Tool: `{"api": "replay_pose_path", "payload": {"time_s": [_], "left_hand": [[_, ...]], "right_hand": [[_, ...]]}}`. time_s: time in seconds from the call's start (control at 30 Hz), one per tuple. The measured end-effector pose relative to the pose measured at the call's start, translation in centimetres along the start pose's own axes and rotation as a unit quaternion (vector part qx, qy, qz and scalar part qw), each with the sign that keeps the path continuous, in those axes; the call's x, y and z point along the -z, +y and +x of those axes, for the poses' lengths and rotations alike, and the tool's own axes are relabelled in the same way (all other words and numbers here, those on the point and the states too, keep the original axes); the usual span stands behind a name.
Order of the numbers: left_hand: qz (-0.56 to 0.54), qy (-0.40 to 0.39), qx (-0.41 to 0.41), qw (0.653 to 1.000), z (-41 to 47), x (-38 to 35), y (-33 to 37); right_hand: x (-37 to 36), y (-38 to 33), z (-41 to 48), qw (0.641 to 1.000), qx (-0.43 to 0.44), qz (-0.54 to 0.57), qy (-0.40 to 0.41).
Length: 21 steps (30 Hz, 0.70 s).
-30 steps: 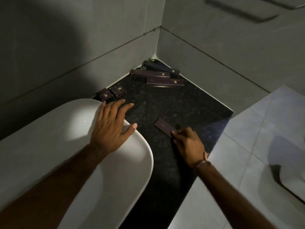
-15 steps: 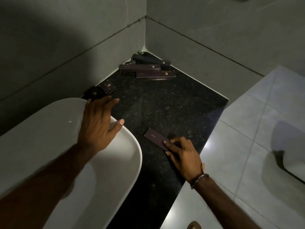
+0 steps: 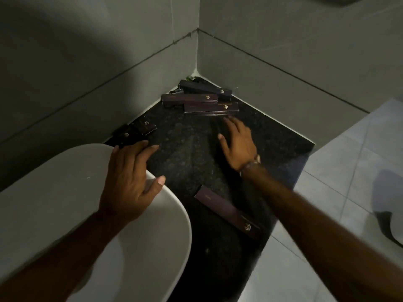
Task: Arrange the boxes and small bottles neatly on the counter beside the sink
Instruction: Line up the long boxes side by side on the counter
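Observation:
On the black speckled counter (image 3: 185, 153), three long dark boxes (image 3: 211, 108) lie piled in the far corner, with a small bottle (image 3: 177, 91) partly hidden behind them. Two small square boxes (image 3: 145, 125) sit by the left wall. One long box (image 3: 226, 211) lies alone near the counter's front edge, under my right forearm. My right hand (image 3: 238, 143) hovers open just below the corner pile, fingers spread, holding nothing. My left hand (image 3: 130, 179) rests flat and open on the white sink's rim (image 3: 174, 199).
The white oval sink fills the lower left. Grey tiled walls (image 3: 283, 51) close the corner behind the pile. To the right the counter drops off to a light tiled floor (image 3: 340, 182).
My right hand has let go of the lone long box near the front edge and moved forward toward the corner pile. My left hand stays on the sink rim.

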<state>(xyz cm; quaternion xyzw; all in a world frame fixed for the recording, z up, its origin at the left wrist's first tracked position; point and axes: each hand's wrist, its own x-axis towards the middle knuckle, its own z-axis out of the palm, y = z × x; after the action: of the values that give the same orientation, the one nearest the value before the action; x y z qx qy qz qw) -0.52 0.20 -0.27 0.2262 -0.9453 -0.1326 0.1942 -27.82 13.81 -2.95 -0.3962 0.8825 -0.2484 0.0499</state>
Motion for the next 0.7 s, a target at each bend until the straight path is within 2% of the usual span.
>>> {"api": "replay_pose_path", "payload": {"time_s": [0.1,0.2,0.27,0.4,0.53,0.6,0.7], "left_hand": [[0.013,-0.005,0.008,1.000,0.1,-0.2,-0.3],[0.042,-0.011,0.005,0.999,0.1,-0.4,-0.6],[0.045,-0.019,0.003,0.999,0.2,-0.4,-0.7],[0.047,-0.020,0.000,0.999,0.3,-0.4,-0.6],[0.051,-0.026,0.001,0.998,0.3,-0.2,-0.2],[0.049,-0.027,0.005,0.998,0.3,0.0,-0.1],[0.039,-0.018,0.007,0.999,0.2,0.1,0.1]], "right_hand": [[-1.8,0.2,7.5,0.984,0.000,-0.146,-0.101],[-3.3,0.7,11.1,0.963,0.015,-0.225,-0.148],[-3.8,1.3,11.3,0.959,0.011,-0.229,-0.163],[-3.0,2.7,9.3,0.959,0.013,-0.245,-0.143],[-0.2,4.3,4.8,0.954,0.093,-0.268,-0.094],[1.6,5.2,1.8,0.962,0.095,-0.238,-0.091],[3.6,6.2,-3.5,0.976,0.062,-0.166,-0.129]]}}
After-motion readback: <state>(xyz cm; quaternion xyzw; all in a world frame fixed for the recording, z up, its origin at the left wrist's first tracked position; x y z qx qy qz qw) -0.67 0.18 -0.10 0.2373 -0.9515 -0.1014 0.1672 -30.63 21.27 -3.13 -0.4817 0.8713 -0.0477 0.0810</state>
